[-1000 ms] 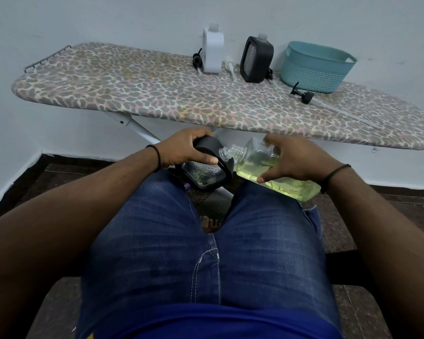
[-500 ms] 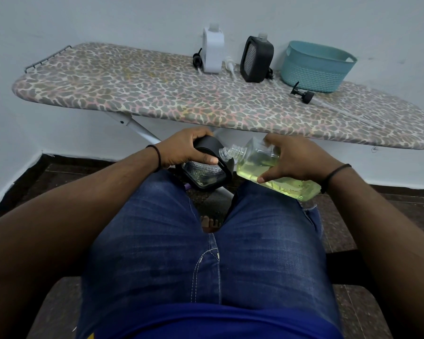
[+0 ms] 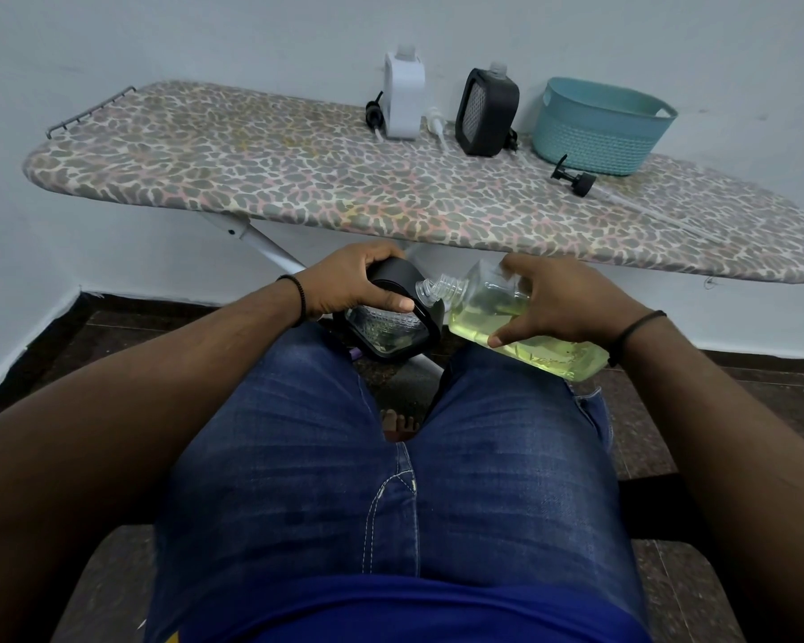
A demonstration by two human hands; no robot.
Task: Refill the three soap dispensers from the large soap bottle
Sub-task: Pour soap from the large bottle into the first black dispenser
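**Soap bottle tipped at the dispenser, above the knees**

The large soap bottle (image 3: pixel 525 327), gripped by the right hand (image 3: pixel 562 304), leans its open neck to the black dispenser (image 3: pixel 391 327) held in the left hand (image 3: pixel 349 280); whether soap flows is unclear. Two dispensers, white (image 3: pixel 404 102) and black (image 3: pixel 486 114), stand on the ironing board (image 3: pixel 298 178).

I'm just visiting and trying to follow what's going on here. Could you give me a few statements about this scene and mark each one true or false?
1. The left hand holds a black dispenser above the lap. True.
2. The right hand holds the large soap bottle upright. False: it is tipped, neck toward the black dispenser.
3. The soap in the large bottle is blue. False: it is yellow-green.
4. A white dispenser and another black dispenser stand on the ironing board. True.
5. The teal basket sits on the floor. False: it is on the ironing board.
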